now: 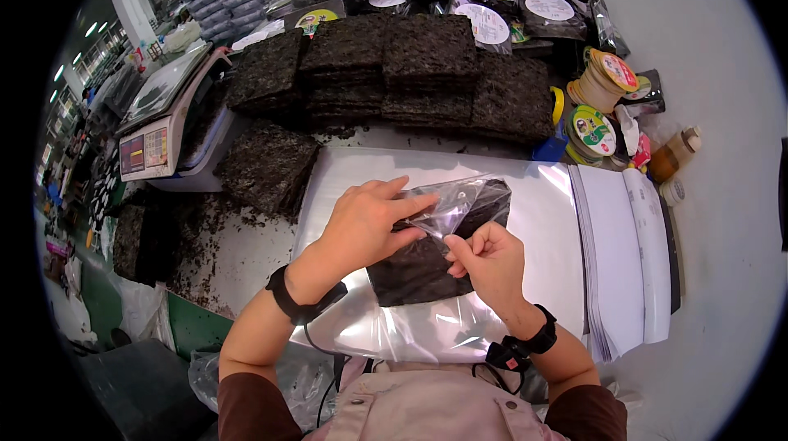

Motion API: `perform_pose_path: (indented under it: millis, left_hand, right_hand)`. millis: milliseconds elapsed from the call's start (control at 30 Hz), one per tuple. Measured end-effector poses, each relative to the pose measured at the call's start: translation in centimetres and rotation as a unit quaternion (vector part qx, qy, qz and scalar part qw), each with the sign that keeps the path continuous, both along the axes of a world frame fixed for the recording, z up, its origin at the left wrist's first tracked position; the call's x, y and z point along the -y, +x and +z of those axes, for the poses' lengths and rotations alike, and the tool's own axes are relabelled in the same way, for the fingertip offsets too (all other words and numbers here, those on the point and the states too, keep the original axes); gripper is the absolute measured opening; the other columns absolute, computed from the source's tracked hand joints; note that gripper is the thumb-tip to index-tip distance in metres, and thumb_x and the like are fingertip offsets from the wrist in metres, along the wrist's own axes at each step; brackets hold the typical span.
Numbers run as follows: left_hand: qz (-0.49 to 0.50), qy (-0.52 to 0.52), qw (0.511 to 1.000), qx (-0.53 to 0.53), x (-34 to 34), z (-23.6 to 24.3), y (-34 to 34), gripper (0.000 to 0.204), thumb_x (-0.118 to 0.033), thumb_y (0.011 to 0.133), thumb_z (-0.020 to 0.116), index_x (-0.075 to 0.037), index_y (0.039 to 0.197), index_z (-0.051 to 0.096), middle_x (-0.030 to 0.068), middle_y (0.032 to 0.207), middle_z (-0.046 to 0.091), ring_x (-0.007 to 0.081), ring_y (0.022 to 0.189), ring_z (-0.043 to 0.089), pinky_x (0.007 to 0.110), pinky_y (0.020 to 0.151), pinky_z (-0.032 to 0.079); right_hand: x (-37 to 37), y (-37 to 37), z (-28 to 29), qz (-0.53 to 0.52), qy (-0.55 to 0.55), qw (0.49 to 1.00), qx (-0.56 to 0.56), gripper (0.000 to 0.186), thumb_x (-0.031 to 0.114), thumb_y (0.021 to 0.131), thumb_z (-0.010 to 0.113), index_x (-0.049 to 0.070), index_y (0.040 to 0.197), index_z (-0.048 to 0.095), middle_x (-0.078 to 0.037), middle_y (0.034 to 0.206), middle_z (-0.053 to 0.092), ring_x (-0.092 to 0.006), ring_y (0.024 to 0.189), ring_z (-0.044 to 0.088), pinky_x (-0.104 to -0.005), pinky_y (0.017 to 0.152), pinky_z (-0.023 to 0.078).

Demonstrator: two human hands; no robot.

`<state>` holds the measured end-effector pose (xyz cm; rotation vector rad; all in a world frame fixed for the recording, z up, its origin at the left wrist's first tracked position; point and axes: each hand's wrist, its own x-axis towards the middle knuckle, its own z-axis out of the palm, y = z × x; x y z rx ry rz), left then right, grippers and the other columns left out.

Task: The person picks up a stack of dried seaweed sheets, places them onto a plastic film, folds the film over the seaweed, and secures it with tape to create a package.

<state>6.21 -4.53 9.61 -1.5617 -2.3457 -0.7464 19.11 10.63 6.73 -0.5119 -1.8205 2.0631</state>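
A dark square stack of dried seaweed sheets (423,277) lies in front of me, with clear plastic film (472,195) drawn over its far part. My right hand (491,264) pinches a gathered edge of that film between thumb and curled fingers, above the stack's right side. With fingers spread, my left hand (382,215) rests on the film at the stack's far left, pressing it rather than gripping. Beneath the stack is a pile of clear plastic sheets (542,252). How the film runs under my left palm is hidden.
Tall seaweed stacks (431,51) line the back, with black labelled packs (550,10) behind. A weighing scale (152,145) stands at the left beside crumbs and another seaweed stack (267,166). To the right are white paper sheets (611,252), label rolls (591,133) and a bottle (673,153).
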Motion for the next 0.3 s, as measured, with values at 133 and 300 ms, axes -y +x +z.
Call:
perform_pose_path:
  millis: [133, 300]
  left_hand:
    - [-0.002, -0.027, 0.999, 0.038, -0.2, 0.7, 0.4, 0.053, -0.019, 0.062, 0.079, -0.019, 0.113, 0.066, 0.0151, 0.103, 0.063, 0.0338, 0.086, 0.061, 0.038, 0.074, 0.050]
    - [-0.012, -0.031, 0.998, 0.046, -0.2, 0.4, -0.1, 0.053, -0.017, 0.064, 0.079, -0.019, 0.115, 0.066, 0.0157, 0.102, 0.063, 0.0335, 0.084, 0.061, 0.038, 0.072, 0.050]
  right_hand:
    - [-0.6, -0.6, -1.0, 0.012, 0.088, 0.996, 0.018, 0.034, 0.010, 0.082, 0.071, 0.005, 0.064, 0.042, -0.009, 0.062, 0.061, -0.0115, 0.052, 0.062, -0.0211, 0.044, 0.050]
    - [-2.6, -1.3, -0.4, 0.069, 0.367, 0.922, 0.105, 0.034, 0.013, 0.080, 0.074, 0.005, 0.066, 0.043, -0.011, 0.059, 0.061, -0.0158, 0.048, 0.062, -0.0214, 0.043, 0.049]
